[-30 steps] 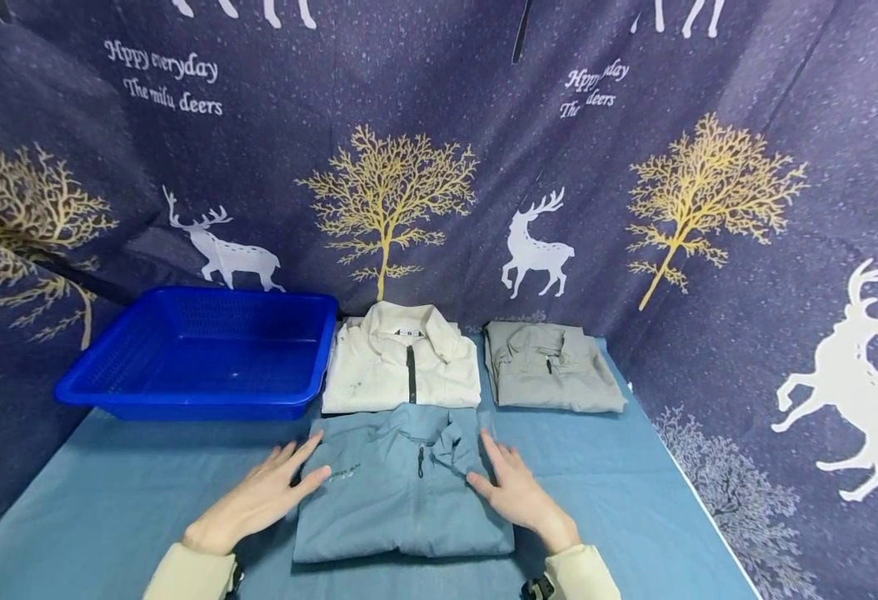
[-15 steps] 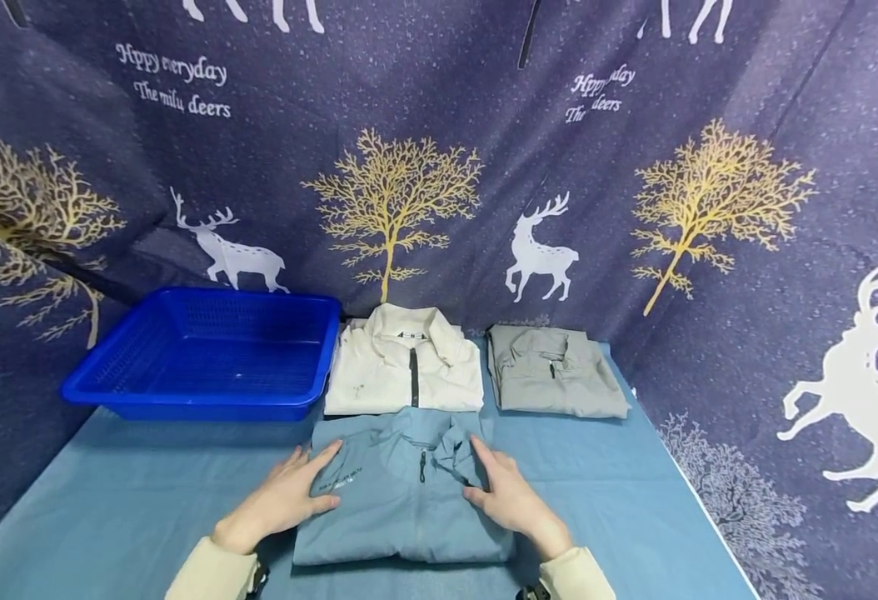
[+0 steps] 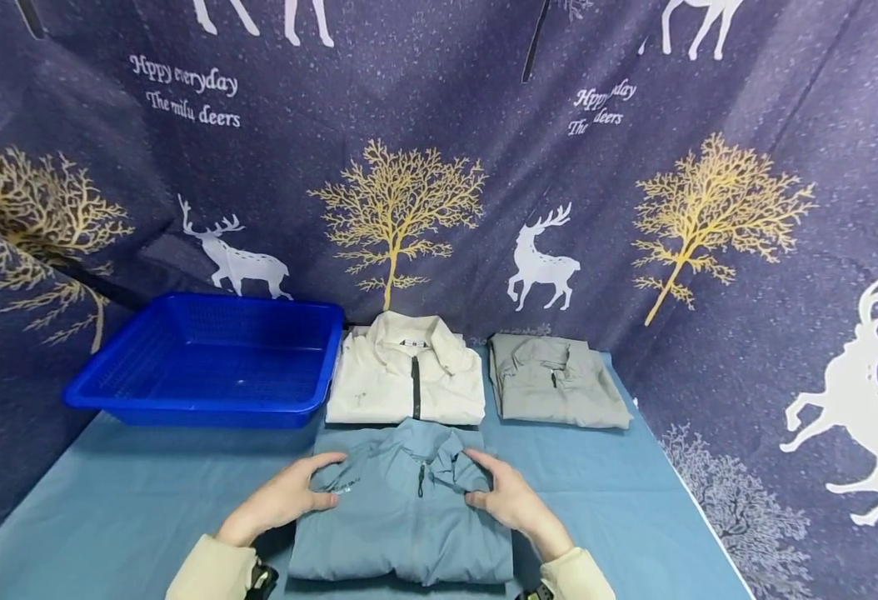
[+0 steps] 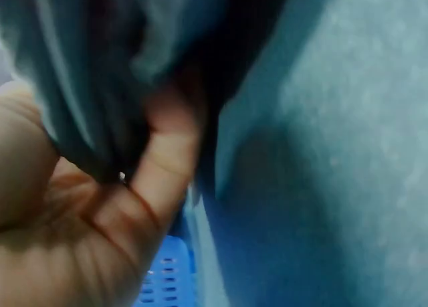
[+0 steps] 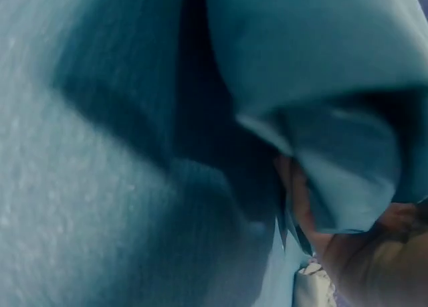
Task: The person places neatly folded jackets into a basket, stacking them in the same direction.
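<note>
A folded blue-grey zip jacket lies in front of me, its collar pointing away and a short dark zip pull at the neck. My left hand grips its left side, thumb on top. In the left wrist view the fingers reach under the bunched folds. On the opposite side my right hand holds the jacket between thumb and fingers. The right wrist view has the folded fabric hanging over that hand, with its fingertips partly hidden beneath the cloth.
Behind the blue-grey jacket lies a folded white jacket with a black zip. A folded grey garment is at the back right, and a blue plastic basket at the back left. Blue cloth covers the table; a patterned curtain hangs behind.
Both hands have moved inward from the jacket's sides and now grip it. Its sides have bunched slightly, and its near edge has shifted a little toward me. The camera view has tilted slightly.
</note>
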The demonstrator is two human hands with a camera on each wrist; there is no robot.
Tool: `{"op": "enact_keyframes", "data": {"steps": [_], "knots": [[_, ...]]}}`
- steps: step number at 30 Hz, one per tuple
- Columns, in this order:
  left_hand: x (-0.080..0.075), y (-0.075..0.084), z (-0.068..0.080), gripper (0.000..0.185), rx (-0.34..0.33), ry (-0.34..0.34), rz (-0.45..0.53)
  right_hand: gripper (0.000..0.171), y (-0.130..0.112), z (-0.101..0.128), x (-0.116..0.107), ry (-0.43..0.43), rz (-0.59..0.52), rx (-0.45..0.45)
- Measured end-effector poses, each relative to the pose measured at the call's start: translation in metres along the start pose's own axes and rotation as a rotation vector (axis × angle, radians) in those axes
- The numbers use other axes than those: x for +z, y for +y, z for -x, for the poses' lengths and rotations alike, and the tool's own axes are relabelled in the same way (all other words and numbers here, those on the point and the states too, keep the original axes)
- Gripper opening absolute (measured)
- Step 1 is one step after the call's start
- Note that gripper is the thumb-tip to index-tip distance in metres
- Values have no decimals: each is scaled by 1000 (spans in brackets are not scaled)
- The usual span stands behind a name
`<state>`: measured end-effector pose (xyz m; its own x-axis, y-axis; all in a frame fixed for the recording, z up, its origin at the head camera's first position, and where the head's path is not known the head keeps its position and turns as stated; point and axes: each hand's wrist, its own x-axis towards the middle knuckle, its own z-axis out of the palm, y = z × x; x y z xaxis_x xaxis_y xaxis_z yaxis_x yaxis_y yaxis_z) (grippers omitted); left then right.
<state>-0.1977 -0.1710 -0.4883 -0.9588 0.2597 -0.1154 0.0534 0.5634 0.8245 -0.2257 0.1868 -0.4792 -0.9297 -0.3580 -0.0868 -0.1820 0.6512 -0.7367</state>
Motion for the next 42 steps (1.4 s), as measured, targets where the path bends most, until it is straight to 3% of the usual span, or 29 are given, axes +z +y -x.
{"op": "enact_keyframes", "data": {"steps": [3,8,17,22,29,35,42], "knots": [[-2,-5,0,54,34,-22,60,63,-4,2,-2,11,-29,-20],[-5,-3,1,46,78,-15,23,57,-10,3,-6,12,-57,-34],[-14,16,5,42,121,32,-64,55,-21,8,-16,41,-54,-77],[-20,29,8,43,116,23,-62,54,-31,13,-25,61,-55,-110],[-33,40,8,43,158,38,-69,53,-52,15,-42,88,-66,-108],[-47,50,8,45,192,57,-57,54,-73,14,-56,98,-2,-110],[-66,62,7,49,227,100,-80,52,-101,8,-76,157,79,-230]]}}
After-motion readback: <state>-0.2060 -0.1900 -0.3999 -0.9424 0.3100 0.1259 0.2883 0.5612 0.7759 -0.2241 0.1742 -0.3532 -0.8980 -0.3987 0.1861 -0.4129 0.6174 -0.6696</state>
